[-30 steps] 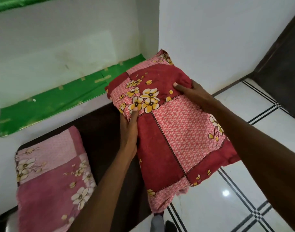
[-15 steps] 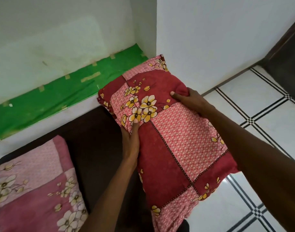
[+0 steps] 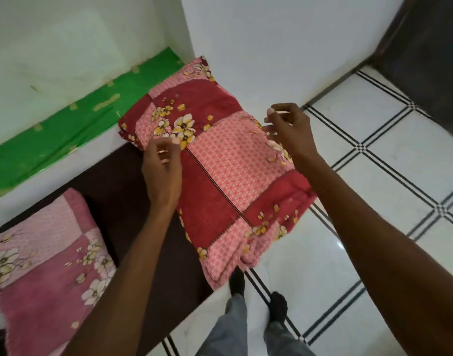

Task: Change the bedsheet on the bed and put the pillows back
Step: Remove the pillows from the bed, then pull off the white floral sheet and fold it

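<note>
Both hands have let go of the red pillow, now parked on the dark bench; left hand and right hand hover, fingers loosely curled, holding nothing.

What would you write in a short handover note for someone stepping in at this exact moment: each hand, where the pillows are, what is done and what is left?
Left hand: empty, fingers loosely curled, over the red pillow's left edge.
Right hand: empty, loosely curled, over its right edge.
Red pillow: set down at the far end of the dark surface, against the wall, part overhanging the floor.
Pink pillow: on the same surface, nearer left.
Done: both pillows parked there.
Left: the bed is out of view, so the sheet's state is unknown; the pillows still need to go back on the bed.
</note>
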The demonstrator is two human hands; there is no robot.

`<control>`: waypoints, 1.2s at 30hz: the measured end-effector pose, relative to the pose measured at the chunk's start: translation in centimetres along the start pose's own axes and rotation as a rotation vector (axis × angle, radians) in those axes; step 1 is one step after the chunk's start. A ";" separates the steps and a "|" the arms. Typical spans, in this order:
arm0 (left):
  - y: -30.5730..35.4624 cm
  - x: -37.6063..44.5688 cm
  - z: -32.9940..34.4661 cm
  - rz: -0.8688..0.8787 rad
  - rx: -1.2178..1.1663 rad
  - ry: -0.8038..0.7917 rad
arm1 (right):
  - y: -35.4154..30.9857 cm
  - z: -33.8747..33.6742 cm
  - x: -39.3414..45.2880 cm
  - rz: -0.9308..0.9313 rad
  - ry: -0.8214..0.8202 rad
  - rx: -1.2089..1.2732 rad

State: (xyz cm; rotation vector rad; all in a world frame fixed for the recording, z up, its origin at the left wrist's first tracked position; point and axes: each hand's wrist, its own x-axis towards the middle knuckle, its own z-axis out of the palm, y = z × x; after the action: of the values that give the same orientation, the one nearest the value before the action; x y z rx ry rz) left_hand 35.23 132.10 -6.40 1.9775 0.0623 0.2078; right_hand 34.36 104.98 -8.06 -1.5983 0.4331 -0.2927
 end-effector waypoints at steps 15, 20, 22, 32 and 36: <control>1.2 -26.6 12.4 0.571 0.227 -1.319 | 11.9 -15.6 -42.2 0.346 0.710 -0.455; -1.2 -38.7 8.2 0.739 0.319 -1.593 | 13.2 -13.7 -61.1 0.545 0.988 -0.446; -1.2 -44.5 6.1 0.806 0.321 -1.718 | 13.4 -12.7 -68.5 0.606 1.126 -0.416; -5.2 -73.8 -9.4 1.226 0.402 -2.141 | 15.1 -4.0 -102.8 0.736 1.549 -0.190; -7.6 -85.5 -15.9 1.248 0.424 -2.185 | 15.9 -1.9 -115.5 0.772 1.607 -0.158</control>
State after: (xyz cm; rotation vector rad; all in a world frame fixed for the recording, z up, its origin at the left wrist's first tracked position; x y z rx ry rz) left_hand -51.20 137.61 -17.18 1.2922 -2.5499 -1.2723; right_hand -71.17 154.13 -15.35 -0.8950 2.2401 -0.9114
